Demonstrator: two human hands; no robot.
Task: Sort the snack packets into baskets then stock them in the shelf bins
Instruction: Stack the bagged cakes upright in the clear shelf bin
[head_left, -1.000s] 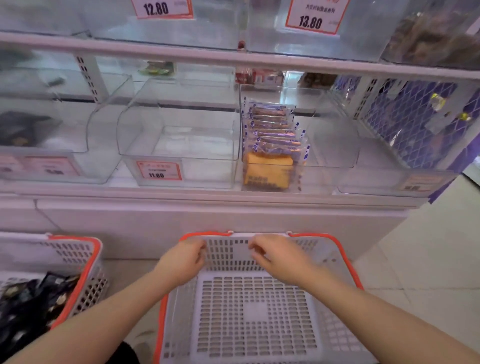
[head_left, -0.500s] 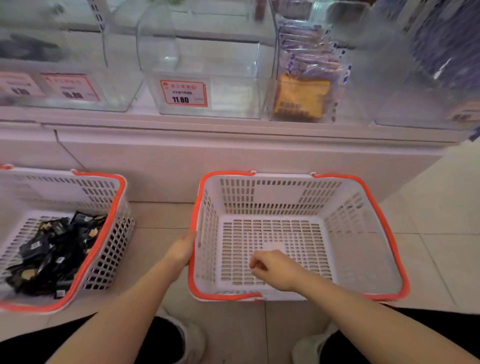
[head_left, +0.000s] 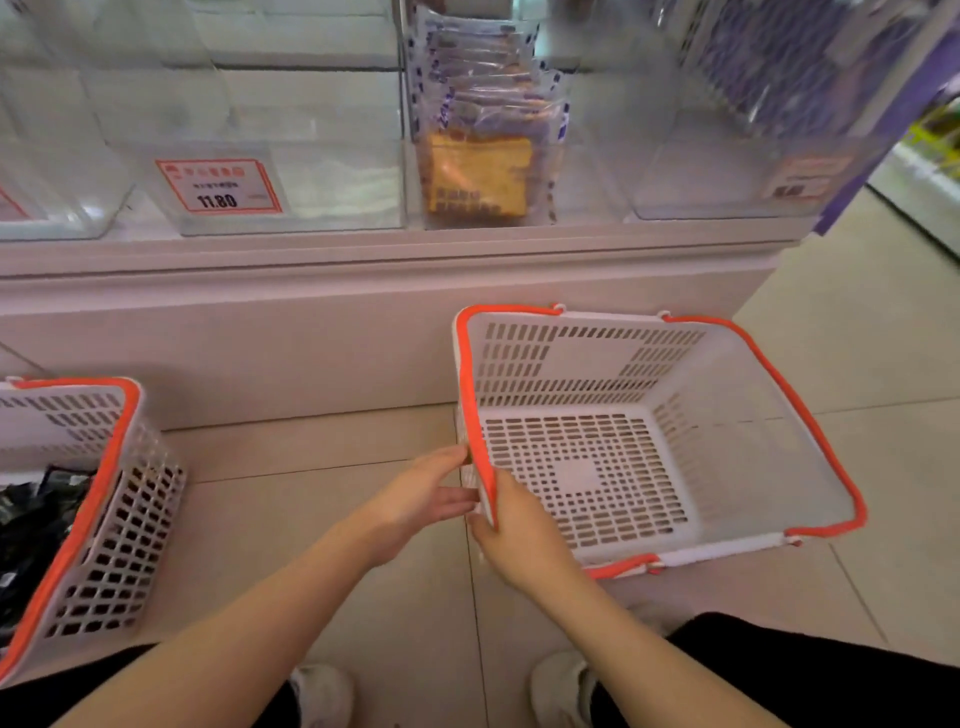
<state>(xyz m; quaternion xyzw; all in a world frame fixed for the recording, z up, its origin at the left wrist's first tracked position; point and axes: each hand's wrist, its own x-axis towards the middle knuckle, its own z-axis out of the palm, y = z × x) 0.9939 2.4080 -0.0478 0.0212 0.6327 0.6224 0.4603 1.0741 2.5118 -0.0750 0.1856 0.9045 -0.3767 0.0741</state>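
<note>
Now shifted rightward across the floor: empty basket (head_left: 649, 457), right hand (head_left: 519, 530) gripping its near-left rim, left hand (head_left: 421, 499) open, fingers flat against the outside wall. Dark snack packets (head_left: 31, 525) waiting in the second basket (head_left: 104, 519), far left. Shelf bins (head_left: 291, 156) above mostly bare; likely clearing space before restocking.

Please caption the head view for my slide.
Both hands, left and right, at the empty basket's near-left corner.

Left basket (head_left: 104, 499) cut by edge
</note>
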